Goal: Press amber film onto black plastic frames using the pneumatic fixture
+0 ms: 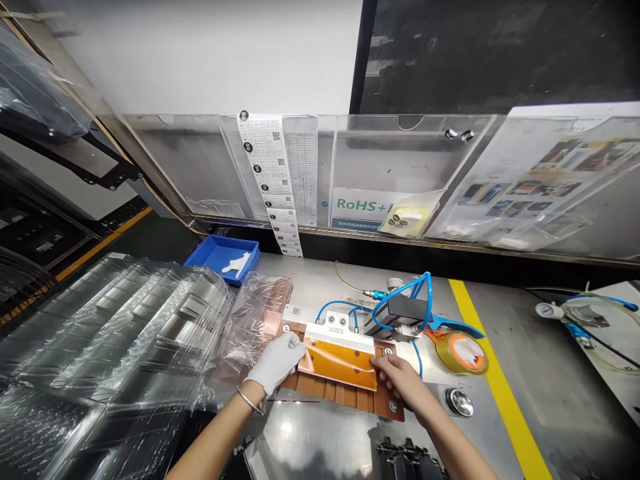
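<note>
An orange translucent film stretches across a brown slotted fixture, below a white metal bar marked with a label. My left hand, in a white glove, pinches the film's left end between thumb and forefinger. At the right end, my bare right hand grips the film's edge with its fingertips. Screws show at the fixture's corners. Blue air tubes run from the bar to a black block behind it.
Plastic-wrapped trays fill the left side, beside a blue bin and a bagged copper-coloured plate. A tape roll and a round metal piece lie right. Black parts sit at the front edge.
</note>
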{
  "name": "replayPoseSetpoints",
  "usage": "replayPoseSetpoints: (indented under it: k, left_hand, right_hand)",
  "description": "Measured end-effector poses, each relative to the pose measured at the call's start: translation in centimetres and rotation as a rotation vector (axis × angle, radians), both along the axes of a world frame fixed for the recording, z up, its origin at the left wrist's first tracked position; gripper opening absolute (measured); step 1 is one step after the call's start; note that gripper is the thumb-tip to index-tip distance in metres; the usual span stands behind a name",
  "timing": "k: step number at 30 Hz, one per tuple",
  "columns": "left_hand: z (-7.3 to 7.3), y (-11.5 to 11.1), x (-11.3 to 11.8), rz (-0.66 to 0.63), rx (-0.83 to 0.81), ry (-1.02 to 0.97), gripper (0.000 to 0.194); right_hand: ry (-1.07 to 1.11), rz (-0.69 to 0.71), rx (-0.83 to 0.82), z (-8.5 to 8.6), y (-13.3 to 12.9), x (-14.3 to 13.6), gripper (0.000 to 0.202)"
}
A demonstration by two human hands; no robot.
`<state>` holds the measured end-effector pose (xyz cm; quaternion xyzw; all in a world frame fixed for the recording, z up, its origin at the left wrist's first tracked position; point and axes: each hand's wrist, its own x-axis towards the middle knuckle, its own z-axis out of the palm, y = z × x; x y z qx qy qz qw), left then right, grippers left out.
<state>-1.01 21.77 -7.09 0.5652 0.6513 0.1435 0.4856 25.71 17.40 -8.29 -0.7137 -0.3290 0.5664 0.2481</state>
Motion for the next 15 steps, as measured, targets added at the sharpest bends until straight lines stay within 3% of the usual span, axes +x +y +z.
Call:
replayPoseSetpoints:
  k: [8,15]
  left_hand:
    - [0.0,0.2,0.1,0.011,0.019,0.009,0.021]
    - [0.6,0.1,-0.3,0.084,-0.02,0.029,0.026]
  right_hand:
    - [-0.065,0.074,-0.02,0.3,0.8,0.4,0.028]
    - [-0.182,0.234,-0.007,0.7,1.4,2.2,0.042]
